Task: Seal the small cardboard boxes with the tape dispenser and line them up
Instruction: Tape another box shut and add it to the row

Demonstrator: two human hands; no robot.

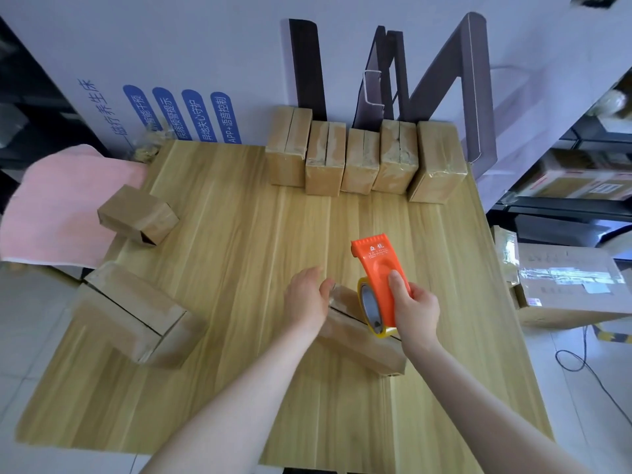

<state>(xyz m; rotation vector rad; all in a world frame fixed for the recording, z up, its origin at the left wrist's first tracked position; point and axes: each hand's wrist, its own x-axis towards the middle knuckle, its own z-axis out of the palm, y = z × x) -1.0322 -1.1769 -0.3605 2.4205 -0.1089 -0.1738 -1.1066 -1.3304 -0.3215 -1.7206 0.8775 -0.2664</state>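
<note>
8 cardboard boxes are counted on the table (239, 234), a flat top in pale wood-grain laminate. 5 are stood upright in the back row (362, 162), side by side and touching, brown card wrapped in glossy, wrinkled clear tape. 1 small box (136, 215) is laid tilted at the left edge, its end flap seen open. 1 large box (133, 316) is set at front left, a dark centre seam across its top. 1 near box (359, 336) is laid on its side in the middle front, under both hands.

1 tape dispenser (379, 268) is seen: orange plastic, flat paddle-shaped handle, serrated front edge, with 1 tape roll (371, 309) of clear yellowish film. The roll is pressed onto the near box top.

The left hand (306, 297) is curled over the far end of the near box, which is gripped there. The right hand (415, 309) is closed around the dispenser handle, thumb laid flat on top.

1 pink towel (68, 200), soft and fuzzy, is draped off the left edge. 1 worn carton (564, 285) is set on the floor at right, beside 1 thin black cable (581, 367).
</note>
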